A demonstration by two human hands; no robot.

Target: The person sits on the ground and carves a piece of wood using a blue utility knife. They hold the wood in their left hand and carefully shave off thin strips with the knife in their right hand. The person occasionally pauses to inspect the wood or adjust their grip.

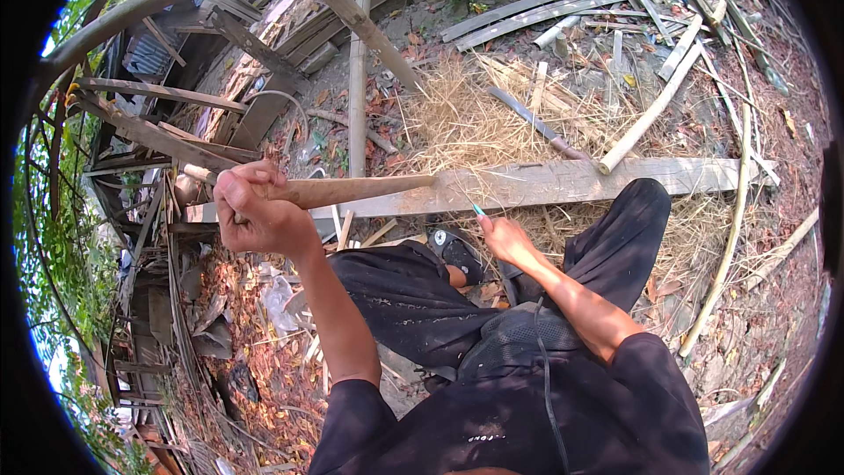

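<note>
My left hand point(264, 207) is closed around a smooth, light brown wooden stick point(360, 187). Its tapering end points right, over a long wooden plank point(615, 178) that lies crosswise in front of my legs. To the right of that end, my right hand point(508, 239) is closed on a small, thin object with a teal tip point(477, 209). Most of that object is hidden by my fingers, so its kind cannot be made out. Beyond the plank lies a machete point(527, 117), its dark blade angled away and its handle end by the plank's far edge.
Pale shavings point(453, 127) are heaped on the ground past the plank. A pale pole point(651, 114) rests with one end at the plank. Several curved slats point(536, 13) lie farther off. Upright posts point(358, 79) and stacked boards point(167, 136) stand at the left.
</note>
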